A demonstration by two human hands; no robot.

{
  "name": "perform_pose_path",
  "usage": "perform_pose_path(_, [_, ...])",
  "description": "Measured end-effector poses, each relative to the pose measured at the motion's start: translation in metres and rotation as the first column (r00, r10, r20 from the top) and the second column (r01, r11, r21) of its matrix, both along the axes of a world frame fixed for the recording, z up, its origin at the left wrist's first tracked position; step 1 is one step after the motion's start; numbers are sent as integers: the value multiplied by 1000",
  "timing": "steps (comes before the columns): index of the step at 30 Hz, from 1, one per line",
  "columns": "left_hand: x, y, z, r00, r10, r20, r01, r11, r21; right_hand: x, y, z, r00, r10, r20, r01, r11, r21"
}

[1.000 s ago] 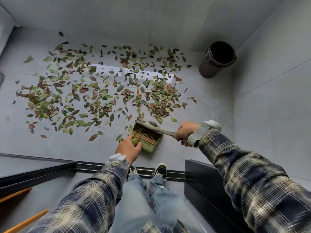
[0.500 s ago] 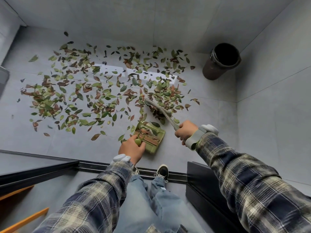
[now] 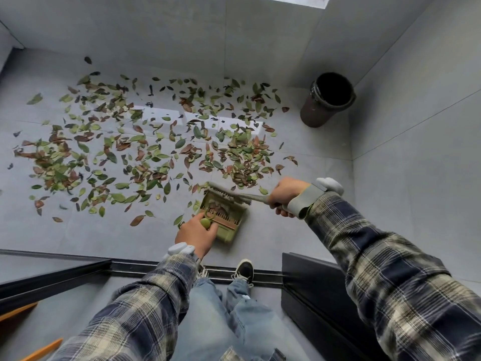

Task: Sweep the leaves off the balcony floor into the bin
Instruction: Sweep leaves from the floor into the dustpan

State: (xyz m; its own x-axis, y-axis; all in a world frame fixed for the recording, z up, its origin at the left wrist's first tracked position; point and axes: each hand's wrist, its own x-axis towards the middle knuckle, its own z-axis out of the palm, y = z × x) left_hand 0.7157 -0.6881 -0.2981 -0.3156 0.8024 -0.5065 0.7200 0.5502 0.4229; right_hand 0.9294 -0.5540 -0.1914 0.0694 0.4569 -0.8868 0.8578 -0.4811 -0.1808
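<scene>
Green and brown leaves (image 3: 145, 152) lie scattered over the grey balcony floor (image 3: 78, 230). A green dustpan (image 3: 226, 225) sits on the floor in front of me with a few leaves inside. My left hand (image 3: 196, 234) grips its handle. My right hand (image 3: 285, 195) grips the handle of a small brush (image 3: 229, 195), whose bristles lie across the dustpan's mouth. A dark round bin (image 3: 325, 100) stands open in the far right corner.
Grey walls close the balcony at the back and right. A black door track (image 3: 182, 268) runs across the floor by my shoes (image 3: 244, 268). A black panel (image 3: 312, 287) stands at my right, glass framing at my left.
The brush reached out into the leaf pile, then swept back to the dustpan's mouth. My left hand kept the dustpan in place.
</scene>
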Motion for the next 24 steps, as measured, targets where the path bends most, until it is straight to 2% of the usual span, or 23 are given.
perform_pose_path(9, [2, 2, 2, 1000, -2, -16, 2, 1000, 1, -5, -19, -40, 995, -94, -42, 99, 987, 130])
perform_pose_path(15, [0, 2, 0, 1000, -1, -3, 1, 1000, -12, -10, -34, -59, 995, -95, -33, 96, 995, 22])
perform_pose_path(19, [-1, 4, 0, 1000, -4, -6, 4, 1000, -8, -2, -27, -41, 1000, 6, 4, -6, 996, -89])
perform_pose_path(24, [1, 4, 2, 1000, -10, -11, 10, 1000, -16, 7, -1, -12, 1000, -14, -5, 14, 998, -63])
